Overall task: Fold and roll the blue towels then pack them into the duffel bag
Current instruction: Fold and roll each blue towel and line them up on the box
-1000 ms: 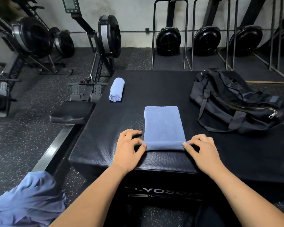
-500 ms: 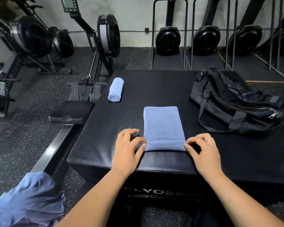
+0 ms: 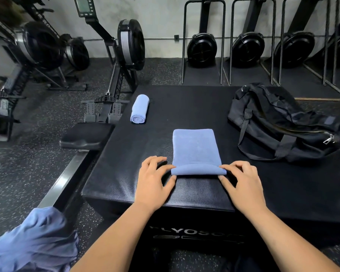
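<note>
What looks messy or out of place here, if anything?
Only the crumpled blue cloth at lower left stands out. It lies bunched up off the black box, while the rolled towel and the folded towel sit neatly on top of it.

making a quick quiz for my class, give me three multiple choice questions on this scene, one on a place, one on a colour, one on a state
1. Where does the rolled towel lie?
A on the floor
B on the far left part of the box
C on a rowing machine

2. What colour is the duffel bag?
A blue
B red
C black

3. How is the near end of the folded towel?
A turned over in a small roll
B lying flat
C hanging off the edge

Answers:
1 B, it rests on the box top, left of and beyond the folded towel.
2 C, its fabric and straps are black.
3 A, the left hand and right hand pinch a small roll there.
</note>
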